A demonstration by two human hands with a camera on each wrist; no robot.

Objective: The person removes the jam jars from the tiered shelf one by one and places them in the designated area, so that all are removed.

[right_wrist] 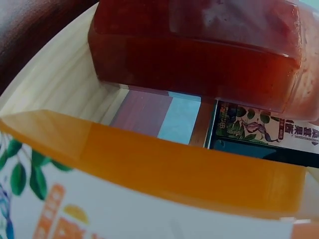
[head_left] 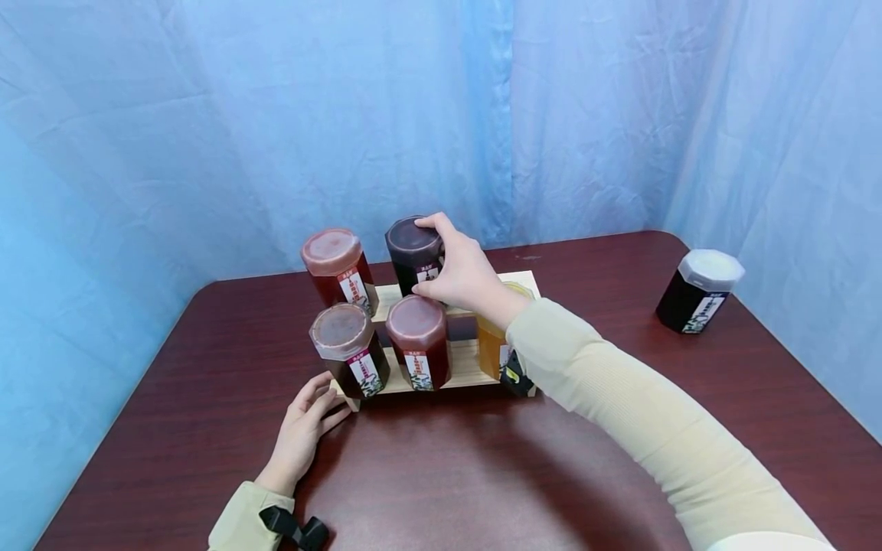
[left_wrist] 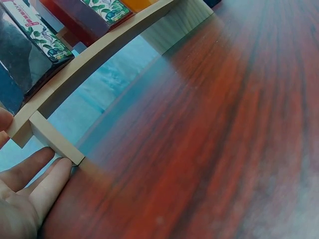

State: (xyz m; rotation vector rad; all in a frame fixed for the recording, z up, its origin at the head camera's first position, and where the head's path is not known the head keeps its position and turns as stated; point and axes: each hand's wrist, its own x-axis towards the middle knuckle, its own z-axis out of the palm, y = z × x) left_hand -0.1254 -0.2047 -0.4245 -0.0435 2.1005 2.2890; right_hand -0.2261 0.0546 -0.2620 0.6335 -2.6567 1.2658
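Note:
My right hand [head_left: 468, 268] holds a dark jar [head_left: 406, 256] by its lid end, at the back tier of a small wooden rack [head_left: 465, 371]. My left hand [head_left: 303, 421] touches the rack's left end, its fingers [left_wrist: 55, 181] against the wooden leg in the left wrist view. Beside the held jar on the back tier is a red jar [head_left: 334, 264]. The front tier carries a brown jar [head_left: 347, 348], a second red jar [head_left: 420, 340] and an orange-yellow jar [head_left: 489, 348], partly hidden by my right forearm. In the right wrist view the orange jar [right_wrist: 189, 174] is closest.
A black jar [head_left: 696, 295] with a whitish lid stands alone on the table's right side. The dark red wooden table [head_left: 551, 474] extends in front of the rack. Blue curtains [head_left: 310, 115] hang behind the table and along both sides.

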